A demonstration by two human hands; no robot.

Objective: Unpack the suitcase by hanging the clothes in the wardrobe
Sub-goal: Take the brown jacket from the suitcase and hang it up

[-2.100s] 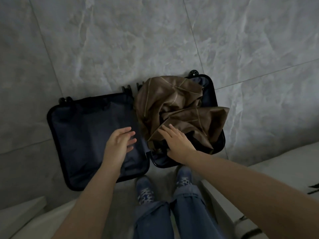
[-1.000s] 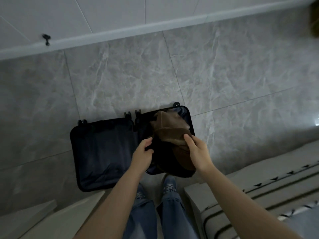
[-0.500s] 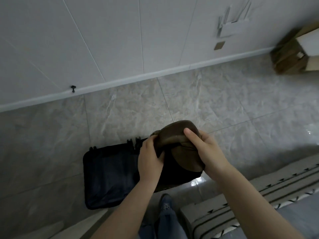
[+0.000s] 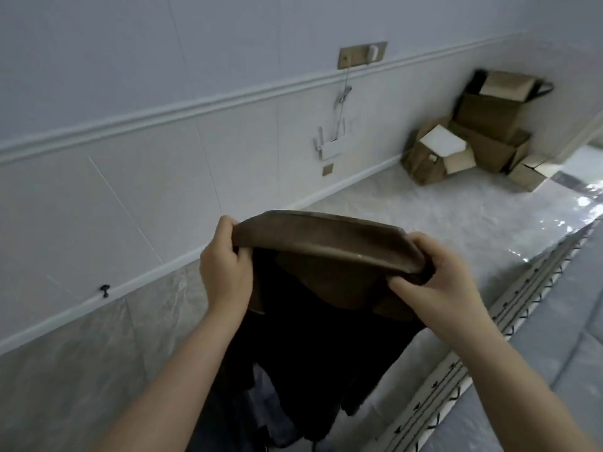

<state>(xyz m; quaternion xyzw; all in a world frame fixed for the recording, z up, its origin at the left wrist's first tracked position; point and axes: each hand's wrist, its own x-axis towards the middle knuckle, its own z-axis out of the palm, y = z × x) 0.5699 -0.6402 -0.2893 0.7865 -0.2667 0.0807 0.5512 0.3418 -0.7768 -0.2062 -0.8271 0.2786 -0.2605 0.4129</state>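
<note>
A brown garment [image 4: 326, 243] hangs in front of me, stretched between both hands at its top edge. My left hand [image 4: 225, 269] grips its left corner with curled fingers. My right hand [image 4: 434, 282] grips the right corner the same way. The cloth below the hands falls dark and loose towards the floor. A small part of the dark blue suitcase [image 4: 261, 415] shows low down behind the hanging cloth; most of it is hidden. No wardrobe is in view.
A white panelled wall [image 4: 163, 141] runs along the left, with a grey marble floor [image 4: 424, 207] beyond. Several open cardboard boxes [image 4: 473, 141] are stacked at the far right. A bed edge with patterned trim [image 4: 489, 321] lies to my right.
Both hands lifted the brown garment out of the suitcase, raised it and spread it apart. My view tilted up from the suitcase to the wall and boxes.
</note>
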